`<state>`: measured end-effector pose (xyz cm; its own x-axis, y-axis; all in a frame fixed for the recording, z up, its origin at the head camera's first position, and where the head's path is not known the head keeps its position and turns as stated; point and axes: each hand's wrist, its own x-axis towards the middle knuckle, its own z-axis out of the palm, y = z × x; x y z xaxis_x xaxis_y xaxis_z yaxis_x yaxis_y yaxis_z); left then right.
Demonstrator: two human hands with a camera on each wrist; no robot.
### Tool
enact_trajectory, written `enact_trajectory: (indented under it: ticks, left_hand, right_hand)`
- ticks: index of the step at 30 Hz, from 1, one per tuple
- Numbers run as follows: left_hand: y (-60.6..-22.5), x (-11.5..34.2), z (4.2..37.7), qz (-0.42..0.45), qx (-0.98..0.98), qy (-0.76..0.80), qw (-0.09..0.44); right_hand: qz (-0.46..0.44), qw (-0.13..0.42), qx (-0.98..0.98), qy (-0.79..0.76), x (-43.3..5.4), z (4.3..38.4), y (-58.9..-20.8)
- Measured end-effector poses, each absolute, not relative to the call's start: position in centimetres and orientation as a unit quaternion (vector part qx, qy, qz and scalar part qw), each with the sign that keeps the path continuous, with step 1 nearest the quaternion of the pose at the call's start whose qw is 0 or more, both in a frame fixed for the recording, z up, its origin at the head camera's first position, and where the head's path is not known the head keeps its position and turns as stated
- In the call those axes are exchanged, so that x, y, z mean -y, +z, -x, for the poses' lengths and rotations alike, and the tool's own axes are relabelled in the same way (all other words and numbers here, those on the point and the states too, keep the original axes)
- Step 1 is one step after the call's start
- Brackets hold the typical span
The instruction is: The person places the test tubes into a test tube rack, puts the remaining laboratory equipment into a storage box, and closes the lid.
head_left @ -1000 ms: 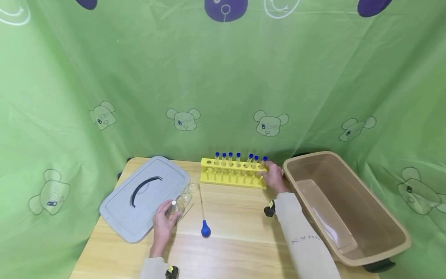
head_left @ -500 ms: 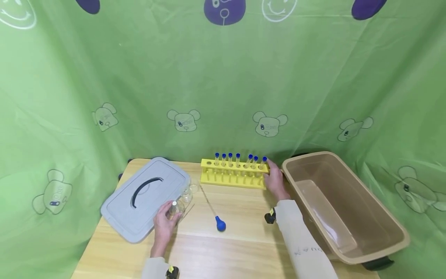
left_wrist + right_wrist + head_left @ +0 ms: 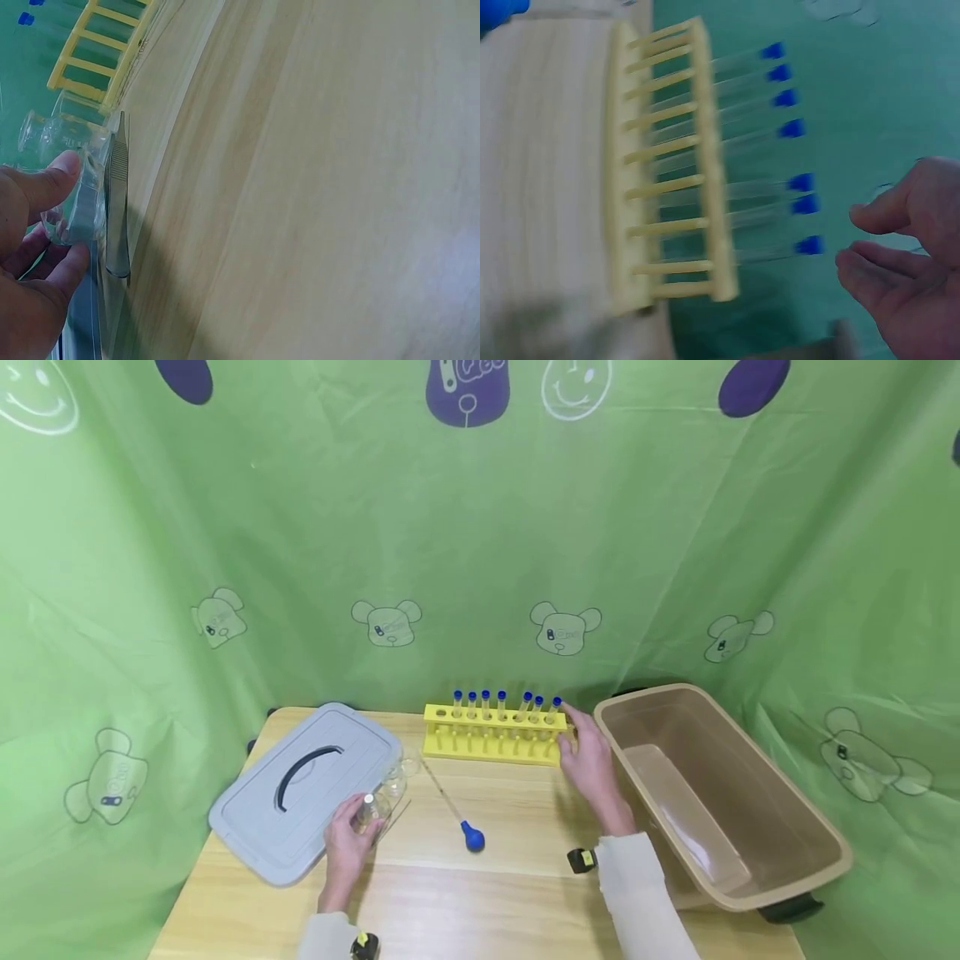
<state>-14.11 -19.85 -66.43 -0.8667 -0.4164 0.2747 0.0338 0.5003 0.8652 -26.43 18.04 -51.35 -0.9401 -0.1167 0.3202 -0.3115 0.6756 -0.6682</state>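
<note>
In the head view my left hand (image 3: pixel 345 847) grips a small clear glass bottle (image 3: pixel 378 808) with a white spot at its top. The left wrist view shows thumb and fingers around this glass, with metal tweezers (image 3: pixel 118 202) lying alongside. More clear glassware (image 3: pixel 394 783) stands just behind it. My right hand (image 3: pixel 591 764) is beside the right end of a yellow test tube rack (image 3: pixel 487 750). Its fingers are extended and hold nothing; the right wrist view shows them apart from the blue-capped test tubes (image 3: pixel 808 245). Several tubes stand in the rack, some leaning.
A dropper with a blue bulb (image 3: pixel 472 837) lies mid-table. At the left is a grey lid (image 3: pixel 330 793) with a black handle. A brown plastic tub (image 3: pixel 780 793) stands at the right, close to my right forearm. A green curtain (image 3: pixel 480 527) hangs behind the table.
My right hand has drawn away from the rack's right end and its fingers have come free. The dropper's blue bulb swung to the right. My left hand keeps holding the bottle.
</note>
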Motion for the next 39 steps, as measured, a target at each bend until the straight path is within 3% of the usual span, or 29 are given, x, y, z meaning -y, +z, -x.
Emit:
enact_trajectory:
  ticks: [10,13,20,28,39]
  left_hand:
    - [-66.2,19.6,14.0,-0.118,0.836,-0.486,0.227]
    - [-66.0,19.6,14.0,-0.114,0.838,-0.483,0.226]
    - [-66.2,19.8,13.9,-0.113,0.84,-0.476,0.234]
    - [-66.2,19.8,13.9,-0.11,0.853,-0.454,0.233]
    - [-66.5,19.9,13.9,-0.109,0.845,-0.463,0.244]
  right_hand:
    - [-0.089,0.24,0.903,0.345,-23.4,20.1,-49.7]
    - [-0.055,0.246,0.908,0.336,-25.6,18.4,-49.8]
    - [0.072,0.235,0.921,0.304,-30.6,15.2,-49.9]
    - [0.228,0.162,0.907,0.316,-35.6,13.3,-50.1]
    - [0.299,0.089,0.858,0.407,-37.6,11.2,-50.6]
